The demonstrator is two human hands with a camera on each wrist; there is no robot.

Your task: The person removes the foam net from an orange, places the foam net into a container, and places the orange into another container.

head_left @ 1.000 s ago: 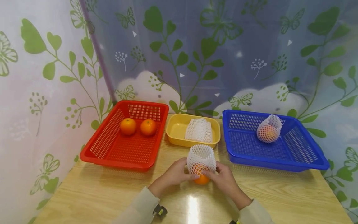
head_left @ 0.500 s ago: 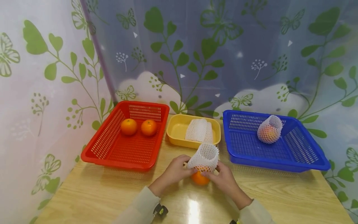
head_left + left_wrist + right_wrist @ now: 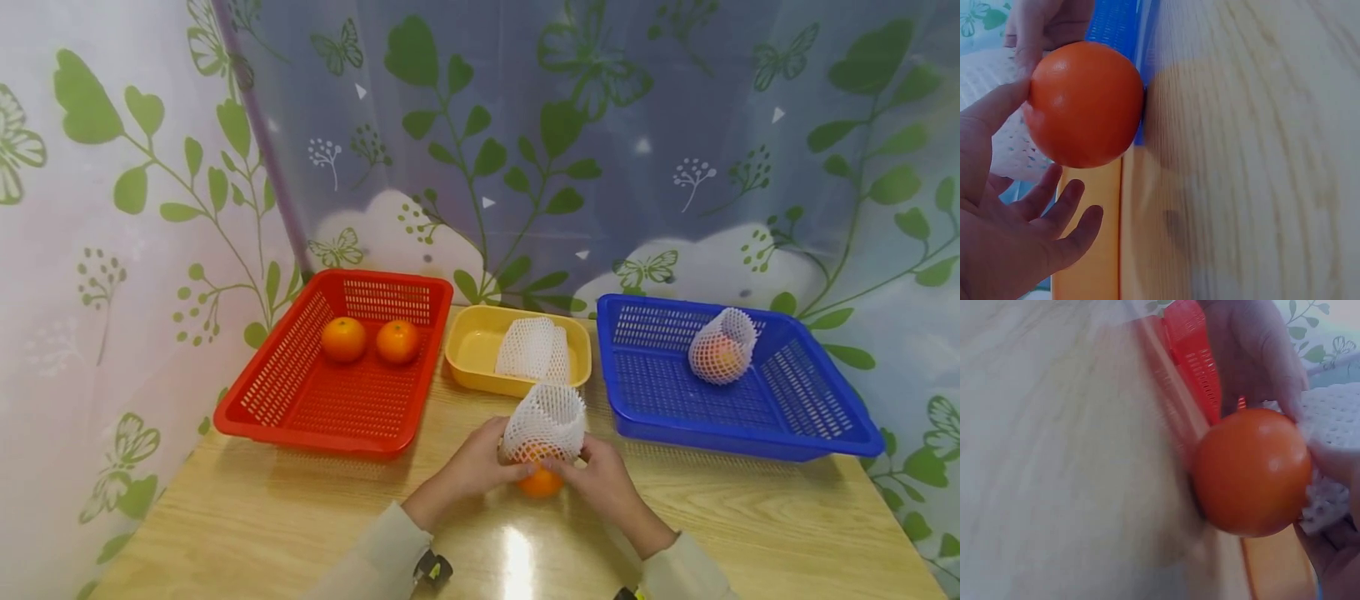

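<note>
An orange [image 3: 542, 482] sits partly inside a white foam net sleeve [image 3: 546, 417], its near end bare. My left hand [image 3: 474, 461] grips the sleeve and fruit from the left, thumb at the net's edge. From the other side my right hand [image 3: 602, 481] holds them, its thumb also at that edge. In the left wrist view the bare side of the orange [image 3: 1085, 106] faces the camera, and the left hand's lower fingers are spread below it. The right wrist view has the orange [image 3: 1252, 473] with the sleeve [image 3: 1332, 425] bunched behind it.
A red basket [image 3: 315, 437] at left holds two oranges [image 3: 371, 340]. Behind the hands, a yellow tray [image 3: 480, 382] contains more white foam nets [image 3: 528, 350]. The blue basket [image 3: 738, 442] at right holds a net-wrapped fruit [image 3: 722, 354]. A patterned curtain stands behind the table.
The net's open end has tilted slightly to the right since a second ago. Over the last half second the net has come down further over the orange. Both hands stay around it.
</note>
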